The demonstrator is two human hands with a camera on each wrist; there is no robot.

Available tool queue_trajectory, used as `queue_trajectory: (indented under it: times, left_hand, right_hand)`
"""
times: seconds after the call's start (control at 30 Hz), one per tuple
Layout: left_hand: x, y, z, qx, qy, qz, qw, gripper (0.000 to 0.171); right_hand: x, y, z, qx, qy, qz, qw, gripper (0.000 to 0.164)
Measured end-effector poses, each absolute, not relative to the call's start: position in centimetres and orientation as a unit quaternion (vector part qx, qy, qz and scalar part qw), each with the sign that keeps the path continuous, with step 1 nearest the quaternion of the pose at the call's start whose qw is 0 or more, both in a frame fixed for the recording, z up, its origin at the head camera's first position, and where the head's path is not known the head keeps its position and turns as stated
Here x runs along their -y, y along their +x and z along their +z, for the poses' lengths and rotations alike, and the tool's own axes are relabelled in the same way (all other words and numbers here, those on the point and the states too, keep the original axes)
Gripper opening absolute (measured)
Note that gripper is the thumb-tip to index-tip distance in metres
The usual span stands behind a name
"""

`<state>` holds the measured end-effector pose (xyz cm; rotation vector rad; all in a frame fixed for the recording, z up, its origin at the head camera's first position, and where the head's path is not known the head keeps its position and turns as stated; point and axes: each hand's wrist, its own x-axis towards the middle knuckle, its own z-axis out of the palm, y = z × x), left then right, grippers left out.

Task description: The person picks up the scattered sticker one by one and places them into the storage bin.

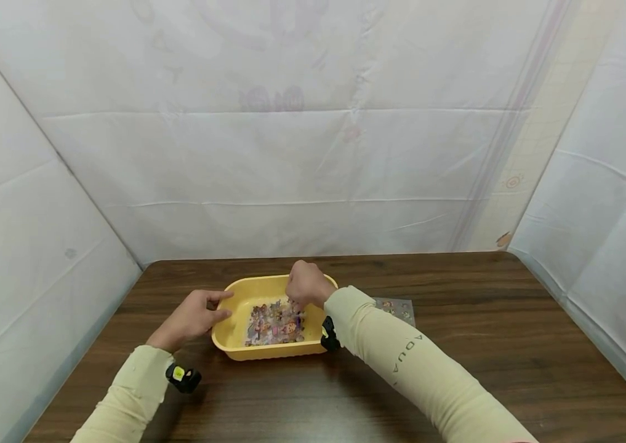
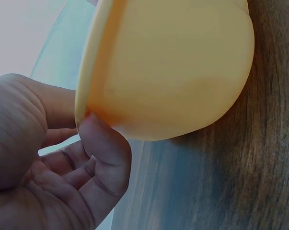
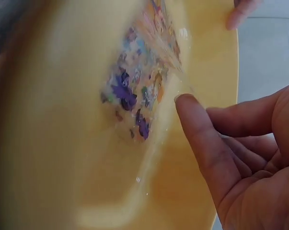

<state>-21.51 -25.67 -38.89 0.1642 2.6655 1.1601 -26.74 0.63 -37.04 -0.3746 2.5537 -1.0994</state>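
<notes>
A yellow plastic basin (image 1: 243, 355) stands on the table. My left hand (image 1: 195, 317) grips its left rim, thumb and fingers on either side of the edge, as the left wrist view shows beside the basin wall (image 2: 182, 62). Inside lies a clear sticker sheet (image 1: 275, 324) printed with small colourful cartoon figures. My right hand (image 1: 307, 284) reaches over the basin's far right part and pinches the sheet's edge. In the right wrist view, a see-through corner of the sticker sheet (image 3: 158, 48) rises to the fingertips (image 3: 190, 108).
Another sticker sheet (image 1: 398, 309) lies on the dark wooden table (image 1: 484, 344) right of the basin, partly hidden by the right sleeve (image 1: 401, 351). White cloth walls (image 1: 290, 160) enclose the table at the back and sides.
</notes>
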Motion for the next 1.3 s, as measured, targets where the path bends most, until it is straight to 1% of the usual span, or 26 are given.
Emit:
queue_trajectory:
  times: [0.13, 0.37, 0.87, 1.3]
  left_hand:
    - [25.68, -21.48, -38.95, -0.908, 0.056, 0.399, 0.117, 0.051]
    - [25.61, -21.46, -38.8, -0.908, 0.056, 0.399, 0.117, 0.051]
    - [25.65, -21.62, -38.99, -0.907, 0.059, 0.402, 0.115, 0.051]
    - [25.74, -21.57, -38.88, -0.91, 0.057, 0.396, 0.111, 0.05]
  right_hand:
    - [-0.63, -26.79, -37.13, -0.911, -0.138, -0.357, 0.158, 0.061]
    - [-0.79, -27.05, -37.24, -0.914, -0.141, -0.35, 0.149, 0.062]
    - [-0.41, -27.48, -37.74, -0.923, -0.144, -0.311, 0.172, 0.062]
    - [-0.53, -27.26, -37.53, -0.911, -0.142, -0.331, 0.202, 0.06]
